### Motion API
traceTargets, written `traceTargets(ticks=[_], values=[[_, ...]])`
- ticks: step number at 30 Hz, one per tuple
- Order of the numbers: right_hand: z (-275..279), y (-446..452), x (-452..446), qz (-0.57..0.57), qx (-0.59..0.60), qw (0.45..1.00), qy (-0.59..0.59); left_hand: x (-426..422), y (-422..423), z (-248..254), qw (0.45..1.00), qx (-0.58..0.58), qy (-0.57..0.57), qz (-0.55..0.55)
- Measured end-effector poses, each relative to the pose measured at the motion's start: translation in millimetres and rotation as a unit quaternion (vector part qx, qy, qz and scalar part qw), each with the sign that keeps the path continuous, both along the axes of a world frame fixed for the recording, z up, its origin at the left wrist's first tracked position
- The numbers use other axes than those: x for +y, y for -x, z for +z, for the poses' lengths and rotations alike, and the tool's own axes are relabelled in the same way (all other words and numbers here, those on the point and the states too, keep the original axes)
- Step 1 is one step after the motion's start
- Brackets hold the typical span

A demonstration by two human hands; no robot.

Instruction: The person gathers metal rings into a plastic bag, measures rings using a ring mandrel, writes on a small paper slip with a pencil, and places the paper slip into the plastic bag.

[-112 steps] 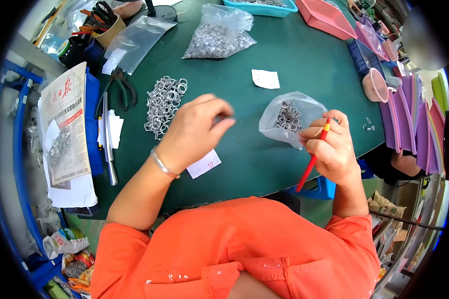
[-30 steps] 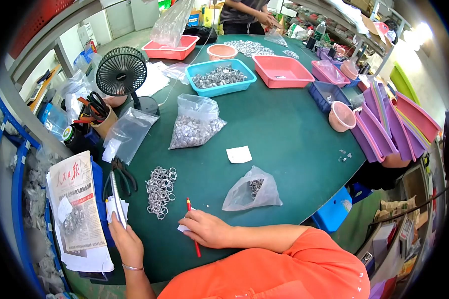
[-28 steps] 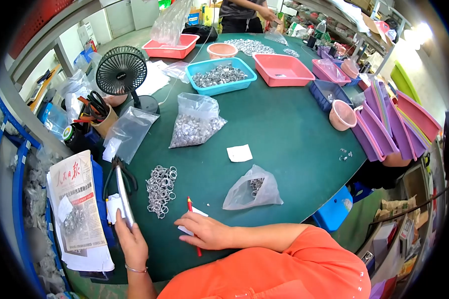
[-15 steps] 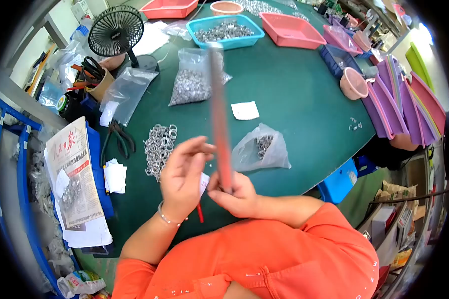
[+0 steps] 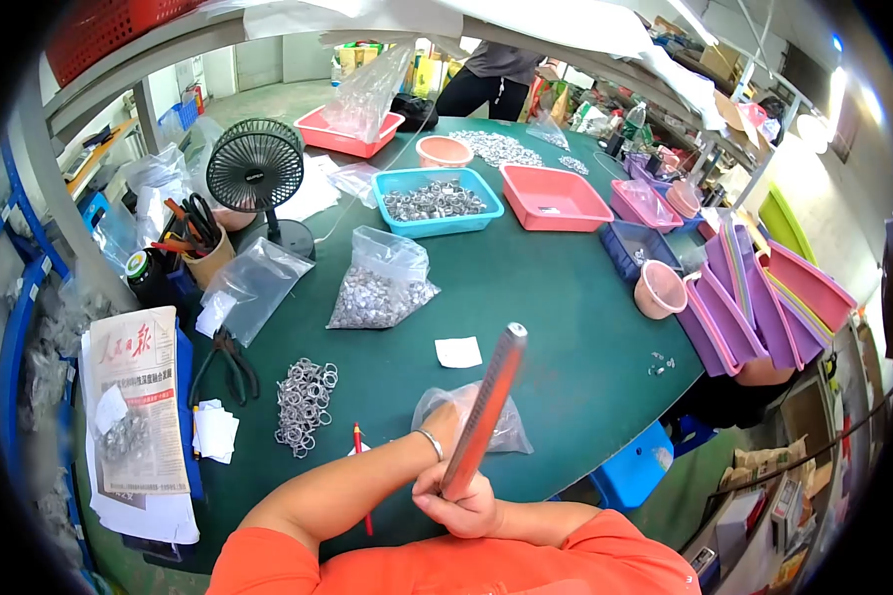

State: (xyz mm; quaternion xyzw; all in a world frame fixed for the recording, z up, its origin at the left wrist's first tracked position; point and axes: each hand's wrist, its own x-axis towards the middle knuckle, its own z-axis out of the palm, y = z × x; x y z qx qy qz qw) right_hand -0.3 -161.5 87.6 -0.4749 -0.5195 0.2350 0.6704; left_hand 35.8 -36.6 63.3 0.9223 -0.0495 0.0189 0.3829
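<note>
My right hand (image 5: 466, 510) is closed round the lower end of a ring mandrel (image 5: 490, 407), a long tapered metal stick with marks along it, tilted up and away from me. My left hand (image 5: 448, 420), with a bangle at the wrist, reaches across to the small clear plastic bag (image 5: 511, 432). Its fingers are hidden behind the wrist and the mandrel, so I cannot see whether they hold anything. To the left lies a heap of metal rings (image 5: 306, 405). A red pencil (image 5: 369, 521) lies beside my left forearm.
A bag of small metal pieces (image 5: 382, 288), a white paper (image 5: 457, 352) and pliers (image 5: 226, 367) lie on the green table. Behind stand a blue tray (image 5: 437, 228) of rings, a pink tray (image 5: 556, 220) and a fan (image 5: 256, 169). A person (image 5: 491, 74) stands at the far side.
My left hand has moved right and forward from beside the mandrel to the small bag. The mandrel now leans to the right. The camera view has tilted up.
</note>
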Motion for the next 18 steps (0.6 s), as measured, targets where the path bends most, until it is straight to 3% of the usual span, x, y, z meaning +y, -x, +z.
traceTargets(ticks=[3, 5, 7, 10, 13, 15, 17, 18], values=[[-3.5, -0.7, -4.2, 0.008, 0.053, 0.997, 0.048, 2.2, 9.2, -5.9, 1.0, 0.005, -0.027, 0.002], [-4.6, 2.6, -2.2, -0.002, 0.072, 0.996, 0.059, 0.0, 0.8, -40.2, 0.997, -0.059, -0.048, 0.021], [-5.3, 3.4, -1.2, 0.011, 0.089, 0.993, 0.073, 2.0, 10.7, -45.5, 0.999, -0.034, -0.006, 0.03], [-9.6, 4.3, -2.0, 0.027, 0.108, 0.988, 0.107, 13.9, 25.6, -26.1, 0.998, -0.064, -0.004, -0.008], [0.6, 2.3, 3.1, 0.028, 0.07, 0.995, 0.069, 24.1, 55.1, 5.5, 0.988, -0.15, 0.015, -0.015], [-0.2, 0.8, -0.4, 0.037, 0.089, 0.991, 0.097, 31.7, 76.3, 28.8, 0.985, -0.156, 0.066, 0.035], [-2.3, -1.1, 2.5, 0.063, 0.071, 0.991, 0.089, 34.7, 97.9, 43.3, 0.961, -0.135, 0.169, 0.175], [-0.6, -0.3, 3.7, 0.065, 0.081, 0.99, 0.093, 37.0, 103.6, 36.4, 0.892, -0.091, 0.364, 0.253]])
